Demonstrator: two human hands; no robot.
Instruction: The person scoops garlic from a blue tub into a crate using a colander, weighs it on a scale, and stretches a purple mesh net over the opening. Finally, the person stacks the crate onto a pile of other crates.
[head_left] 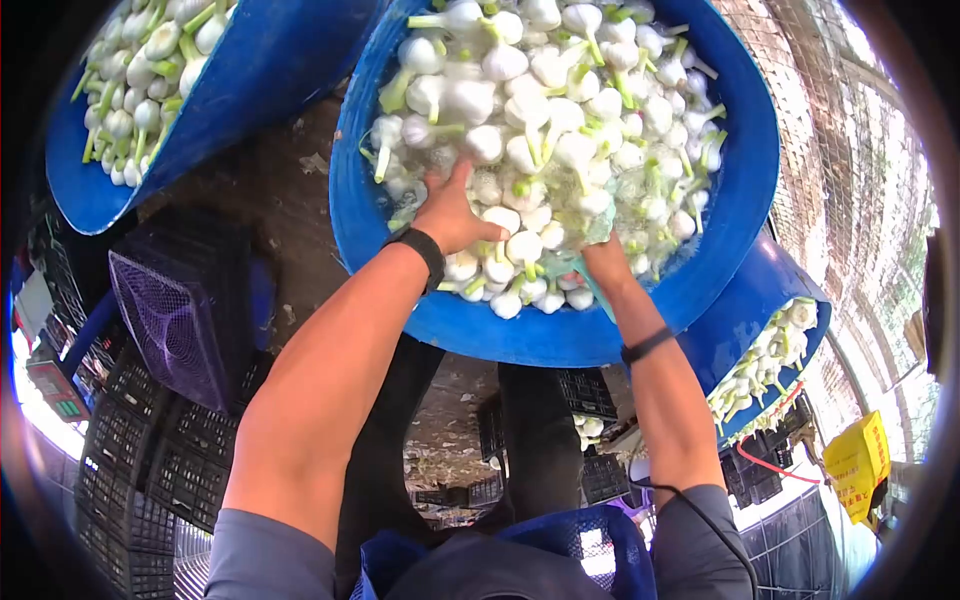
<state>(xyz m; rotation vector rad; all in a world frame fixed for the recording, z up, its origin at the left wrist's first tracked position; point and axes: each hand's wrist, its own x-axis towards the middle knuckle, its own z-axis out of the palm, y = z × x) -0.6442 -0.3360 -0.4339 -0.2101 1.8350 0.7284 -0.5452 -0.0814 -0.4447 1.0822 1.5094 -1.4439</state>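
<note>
A large round blue tub [352,215] holds many white garlic bulbs [503,62] with short green stems, in water that bubbles around them. My left hand [455,212] reaches in at the tub's near left part, fingers spread among the bulbs, thumb pointing right, a dark band on the wrist. To the right, my right hand [603,258] is in the tub near the front edge, beside a pale green cloth or net piece [597,228]. Its fingers are mostly hidden by the bulbs and the green piece, so its grip does not show.
Another blue tub [225,110] of garlic stands at the upper left, a third [728,325] at the right. Black crates [125,440] and a purple mesh basket [165,320] are at the left. A yellow bag [857,467] hangs lower right, near a wire mesh wall [850,180].
</note>
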